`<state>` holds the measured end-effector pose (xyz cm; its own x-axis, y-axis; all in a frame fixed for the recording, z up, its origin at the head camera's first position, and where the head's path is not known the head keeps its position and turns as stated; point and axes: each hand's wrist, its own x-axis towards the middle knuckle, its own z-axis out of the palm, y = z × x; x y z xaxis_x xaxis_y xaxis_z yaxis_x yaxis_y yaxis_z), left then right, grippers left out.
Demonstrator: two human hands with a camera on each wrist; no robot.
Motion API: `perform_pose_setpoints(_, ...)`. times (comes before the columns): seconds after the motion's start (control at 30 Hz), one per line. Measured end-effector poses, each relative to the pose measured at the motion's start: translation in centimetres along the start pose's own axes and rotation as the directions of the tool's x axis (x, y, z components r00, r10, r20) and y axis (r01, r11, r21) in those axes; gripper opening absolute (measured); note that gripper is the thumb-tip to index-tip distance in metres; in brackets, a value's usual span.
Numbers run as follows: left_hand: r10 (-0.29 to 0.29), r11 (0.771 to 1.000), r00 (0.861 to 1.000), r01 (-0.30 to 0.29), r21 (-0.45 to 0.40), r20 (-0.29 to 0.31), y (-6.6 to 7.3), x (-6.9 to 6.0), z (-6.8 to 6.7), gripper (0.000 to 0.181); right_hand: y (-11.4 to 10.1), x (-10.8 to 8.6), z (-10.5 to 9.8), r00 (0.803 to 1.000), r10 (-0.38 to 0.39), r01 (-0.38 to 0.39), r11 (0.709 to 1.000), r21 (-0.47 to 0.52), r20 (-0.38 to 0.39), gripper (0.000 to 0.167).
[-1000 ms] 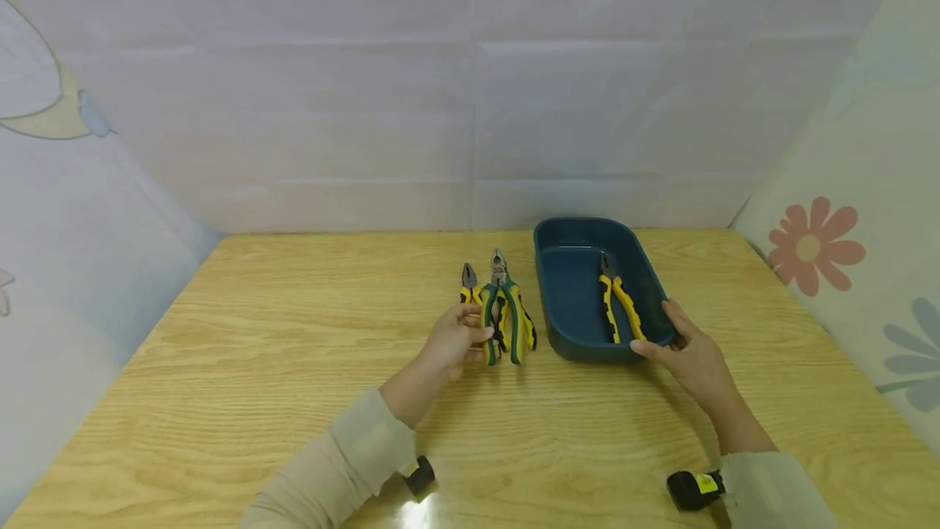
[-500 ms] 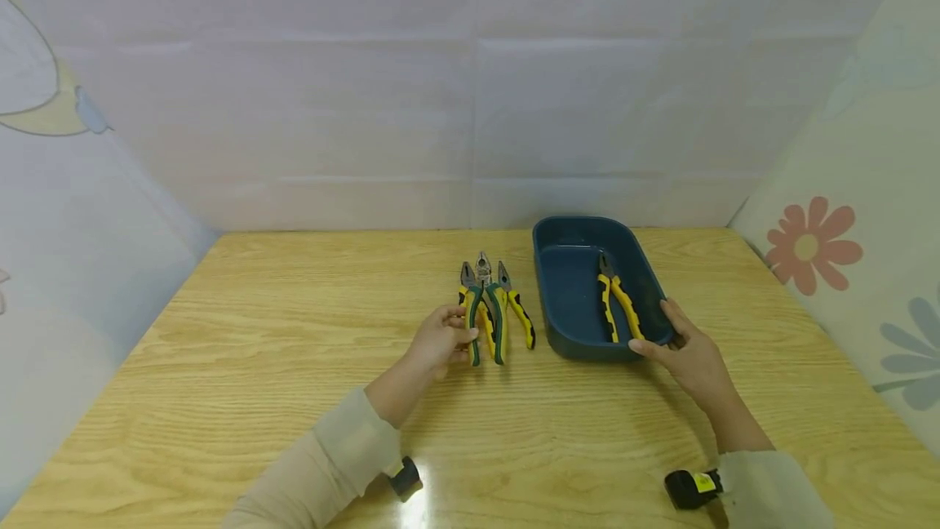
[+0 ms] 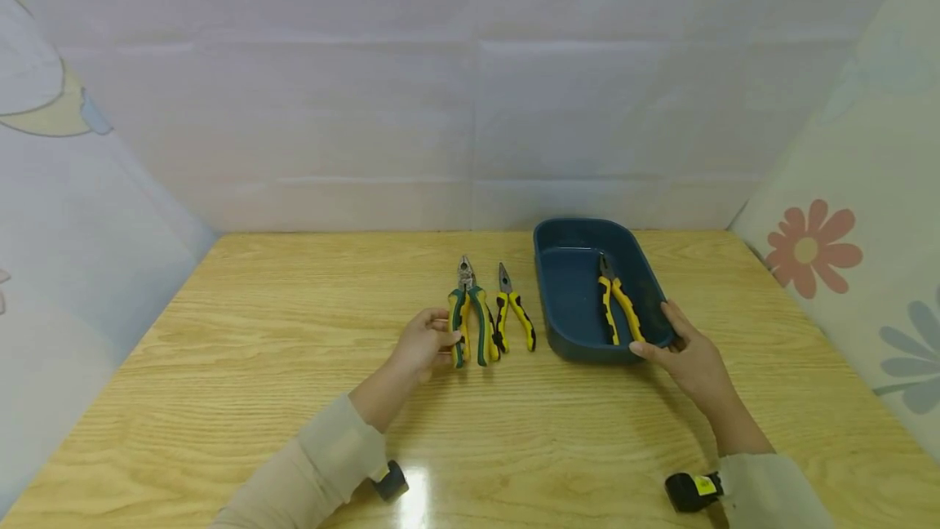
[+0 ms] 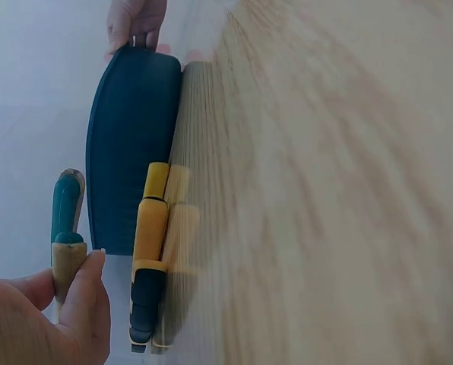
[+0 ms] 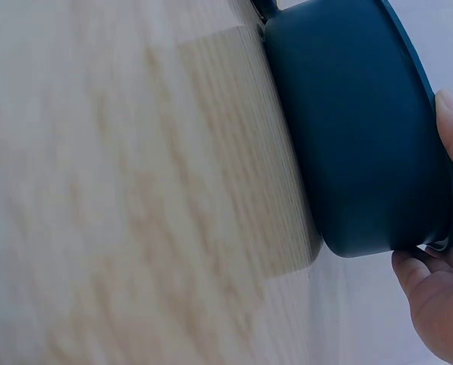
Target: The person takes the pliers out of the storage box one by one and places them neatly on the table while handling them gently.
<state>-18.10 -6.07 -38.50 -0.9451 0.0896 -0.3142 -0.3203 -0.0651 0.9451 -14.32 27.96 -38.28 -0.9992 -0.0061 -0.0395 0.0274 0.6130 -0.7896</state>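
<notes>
Left hand: clamped on the green-handled pliers, thumb and fingers pinching one handle from its outer side, a hold that probably suits an arm coming in from the left and lets the head point away from the person
Green-handled pliers: up off the wooden table in the left hand, handles spread; green and yellow grips, pale, worn-looking metal head
Partly covered pliers: behind the held pair, yellow and black handle parts showing between and beside the green grips; contact between the two I cannot tell
Long-nosed pliers: on the table between the held pair and the blue tray, handles apart; dark tapering head, yellow grips patched with black
Right hand: well apart from the left, gripping the tray's near right corner, thumb at the rim, presumably to steady it
Blue tray: on the table, deep, with rounded corners
Pliers in the tray: toward its right side, dark head toward the far end, yellow and black handles toward the near one
</notes>
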Motion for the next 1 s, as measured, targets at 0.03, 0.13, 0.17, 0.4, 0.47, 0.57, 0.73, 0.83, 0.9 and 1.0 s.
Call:
perform_pose_setpoints(0.03,-0.001,1.000,1.000,0.001,0.002,-0.004,0.0,0.0,-0.1,0.037,0.0,0.0,0.0,1.000,0.000,0.000,1.000,0.001,0.000,0.088)
perform_pose_setpoints(0.13,-0.001,1.000,1.000,0.001,0.023,-0.018,-0.2,0.0,-0.4,0.036,0.0,0.0,0.0,1.000,-0.002,0.002,1.000,0.005,0.005,0.089)
perform_pose_setpoints(0.17,0.001,1.000,1.000,0.000,0.030,-0.021,-0.2,0.0,-0.4,0.036,0.1,0.0,0.0,1.000,-0.003,0.003,1.000,0.008,0.005,0.089)
perform_pose_setpoints(0.4,0.003,0.999,0.999,0.000,0.049,-0.055,-0.1,-0.1,-0.9,0.036,0.1,0.0,0.0,1.000,-0.007,0.007,1.000,-0.001,-0.001,0.089)
perform_pose_setpoints(0.47,-0.001,0.999,0.998,0.003,0.040,-0.060,-0.1,-0.1,-1.1,0.036,0.1,0.0,0.0,1.000,-0.009,0.009,1.000,-0.002,-0.003,0.089)
perform_pose_setpoints(0.57,-0.005,0.999,0.998,0.008,0.043,-0.069,-0.1,-0.1,-1.4,0.036,0.1,0.0,0.0,1.000,-0.011,0.011,1.000,0.007,-0.003,0.088)
perform_pose_setpoints(0.73,-0.012,0.998,0.997,0.016,0.058,-0.076,-0.1,-0.1,-1.8,0.037,0.2,0.0,0.0,1.000,-0.011,0.011,1.000,0.014,0.000,0.088)
perform_pose_setpoints(0.83,-0.018,0.997,0.997,0.024,0.073,-0.080,-0.1,-0.1,-2.1,0.037,0.2,0.0,0.0,1.000,-0.007,0.007,1.000,0.013,0.004,0.087)
perform_pose_setpoints(0.9,-0.024,0.996,0.996,0.031,0.080,-0.087,-0.1,0.0,-2.3,0.037,0.1,0.0,0.0,1.000,-0.004,0.004,1.000,0.010,0.005,0.087)
perform_pose_setpoints(1.0,-0.029,0.996,0.995,0.037,0.081,-0.095,-0.1,0.2,-2.5,0.037,0.0,-0.1,0.0,1.000,-0.001,0.001,1.000,0.004,0.003,0.087)
